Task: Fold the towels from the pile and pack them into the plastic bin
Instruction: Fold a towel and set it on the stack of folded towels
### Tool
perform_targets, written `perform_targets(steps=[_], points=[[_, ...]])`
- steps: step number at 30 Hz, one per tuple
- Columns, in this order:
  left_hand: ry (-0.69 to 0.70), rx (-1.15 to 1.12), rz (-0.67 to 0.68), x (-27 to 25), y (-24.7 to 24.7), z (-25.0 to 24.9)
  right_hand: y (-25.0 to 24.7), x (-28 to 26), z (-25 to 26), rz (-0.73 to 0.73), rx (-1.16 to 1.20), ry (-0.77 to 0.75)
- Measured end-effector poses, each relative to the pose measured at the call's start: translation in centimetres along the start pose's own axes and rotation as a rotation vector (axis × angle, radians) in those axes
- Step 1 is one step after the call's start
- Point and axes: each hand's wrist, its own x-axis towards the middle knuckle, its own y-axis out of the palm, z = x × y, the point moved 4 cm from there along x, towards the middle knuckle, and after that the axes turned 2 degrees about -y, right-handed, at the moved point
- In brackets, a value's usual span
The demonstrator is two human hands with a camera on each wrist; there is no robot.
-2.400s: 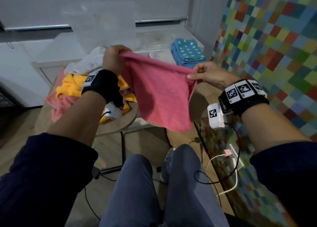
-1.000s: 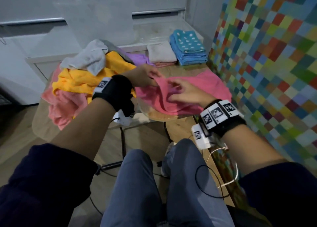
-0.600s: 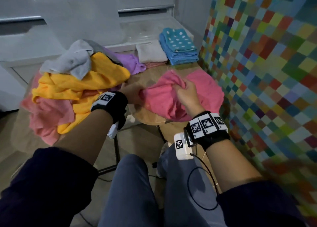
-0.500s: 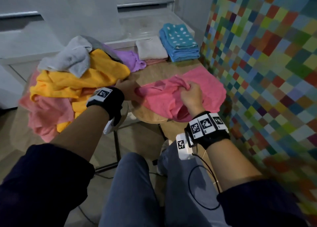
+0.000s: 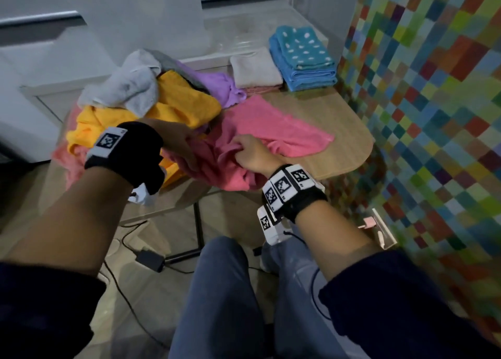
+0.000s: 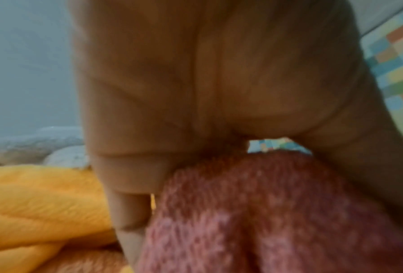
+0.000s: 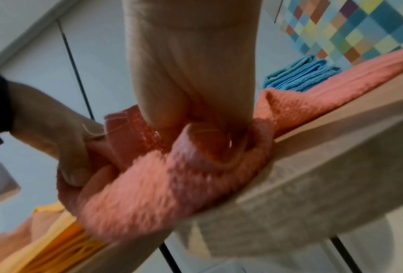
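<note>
Both the left hand (image 5: 179, 141) and right hand (image 5: 250, 155) pinch the pink towel's (image 5: 273, 130) bunched near edge, probably to draw it flat across the table (image 5: 344, 130) beyond them for folding.

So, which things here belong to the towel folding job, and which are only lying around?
Job:
- pink towel, gripped by left hand and right hand
- unfolded pile
- folded blue towels
- folded white towel
- plastic bin

Lying about:
- power adapter on floor
- wall socket
</note>
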Motion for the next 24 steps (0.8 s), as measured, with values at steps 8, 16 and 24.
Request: perform_targets(steps=[8, 16, 24], points=[[0.134, -0.139, -0.194, -0.5, -3.1, -3.7, -5.3, -4.8, -2.7, 0.044, 0.173, 0.416], [0.130, -0.308, -0.252, 2.7, -7.1, -7.7, -11.2, -4.5, -6.3, -0.548, 0.372, 0.460], [0.261, -0.439, -0.303, 9.2, -8.0, -9.0, -11.2, -3.5, -11.4, -0.664, 0.365, 0.519]])
